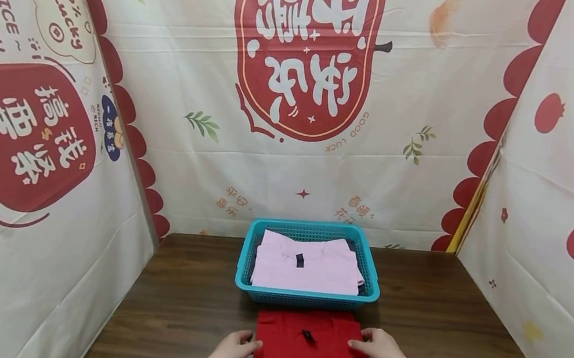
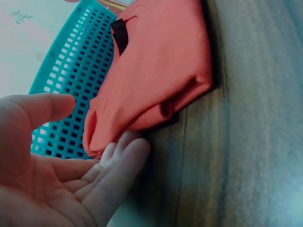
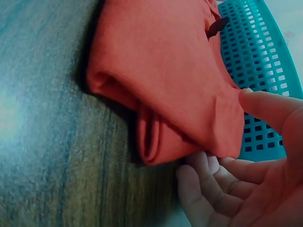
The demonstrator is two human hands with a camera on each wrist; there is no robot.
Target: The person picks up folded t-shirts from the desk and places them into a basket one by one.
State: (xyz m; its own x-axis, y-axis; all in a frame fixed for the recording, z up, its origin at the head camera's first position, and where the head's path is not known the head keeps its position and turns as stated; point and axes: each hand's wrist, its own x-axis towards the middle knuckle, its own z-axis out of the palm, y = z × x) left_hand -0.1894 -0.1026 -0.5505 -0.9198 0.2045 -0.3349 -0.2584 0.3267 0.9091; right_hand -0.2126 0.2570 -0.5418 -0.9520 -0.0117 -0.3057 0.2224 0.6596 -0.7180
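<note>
A folded red T-shirt (image 1: 311,351) with a black neck label lies on the table, its collar end toward the basket. At its left edge is my left hand (image 1: 233,353). Those fingers reach to the lower side fold, and the thumb stands apart above in the left wrist view. On the other side, my right hand (image 1: 383,351) has its thumb over the shirt's edge. Its fingertips (image 3: 189,176) sit at the shirt's underside, partly hidden by the cloth. Just beyond the shirt stands a teal plastic basket (image 1: 305,301) holding a folded pink T-shirt (image 1: 308,274).
Darker folded cloth (image 1: 363,257) shows under the pink shirt in the basket. The dark wooden table (image 1: 181,290) runs back to a printed cloth backdrop (image 1: 202,182). More printed cloth hangs along the left and right sides.
</note>
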